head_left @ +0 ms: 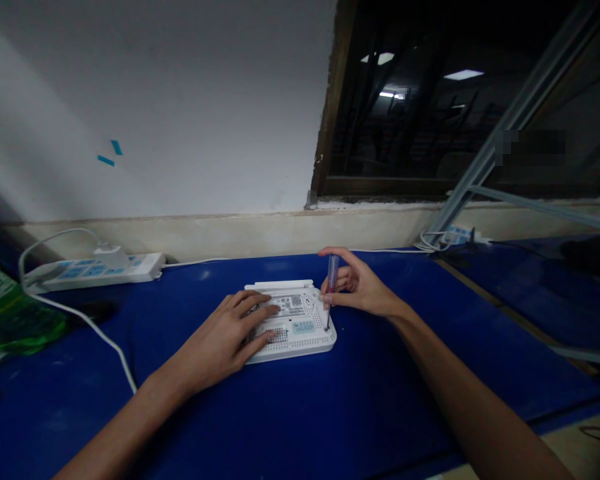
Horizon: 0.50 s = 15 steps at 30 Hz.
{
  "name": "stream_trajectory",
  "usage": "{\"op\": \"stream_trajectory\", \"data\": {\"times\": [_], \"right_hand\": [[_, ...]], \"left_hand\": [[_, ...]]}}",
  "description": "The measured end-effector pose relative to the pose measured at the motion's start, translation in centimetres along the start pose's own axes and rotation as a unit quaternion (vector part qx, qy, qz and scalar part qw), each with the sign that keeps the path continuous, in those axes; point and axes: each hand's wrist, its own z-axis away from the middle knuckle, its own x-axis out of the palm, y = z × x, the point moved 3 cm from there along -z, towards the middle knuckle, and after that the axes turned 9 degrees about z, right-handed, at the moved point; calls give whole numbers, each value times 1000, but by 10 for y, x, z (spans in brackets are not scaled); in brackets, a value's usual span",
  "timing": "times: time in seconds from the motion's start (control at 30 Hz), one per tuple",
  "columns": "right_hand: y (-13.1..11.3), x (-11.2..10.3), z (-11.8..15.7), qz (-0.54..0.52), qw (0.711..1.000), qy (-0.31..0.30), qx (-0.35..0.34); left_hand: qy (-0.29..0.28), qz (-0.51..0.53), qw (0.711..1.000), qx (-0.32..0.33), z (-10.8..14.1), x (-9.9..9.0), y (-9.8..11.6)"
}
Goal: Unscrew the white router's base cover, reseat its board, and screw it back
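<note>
White device (313,341): flat on blue table (290,420), label side up, btwn the two hands; white bar (280,285) along its far edge.
R hand (361,283): fingers clamped on screwdriver (333,273) handle, shaft approx. upright, tip down at device's near R corner.
L hand (227,330): fingers apart, laid over device's L part, no tool in grip.
Tip risk: could skid off & scratch the casing if it isn't seated; can't tell whether it sits in a screw head.
Screw risk: head could strip, if there's one under the tip, w/ a poor bit fit or tilted shaft.
Device risk: might swivel or slide under twisting, esp. if L hand presses too lightly; table looks smooth.
Cord risk: white cord (105,340) runs near L forearm; a wide elbow swing could snag it.
Count, work: 1 device, 1 screwdriver, 2 hands.
Count, power: 2 power strips, 1 at L (150,265), 1 far R (457,235); 1 plug (113,257) in L one, far R one too cluttered to tell.
Count, misc.: 1 green pack (10,320) at far L, 2 blue tape bits (117,147) on wall (220,127), 1 window (405,133).
</note>
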Motion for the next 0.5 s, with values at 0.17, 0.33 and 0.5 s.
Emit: {"op": "stream_trajectory", "data": {"times": [0.17, 0.33, 0.5], "right_hand": [[-2, 0, 0, 6, 1000, -1, -5], [-3, 8, 0, 67, 998, -18, 7], [-11, 8, 2, 103, 995, -13, -2]], "left_hand": [[0, -3, 1000, 5, -1, 1, 0], [2, 4, 1000, 4, -1, 0, 1], [-9, 11, 1000, 0, 2, 0, 1]]}}
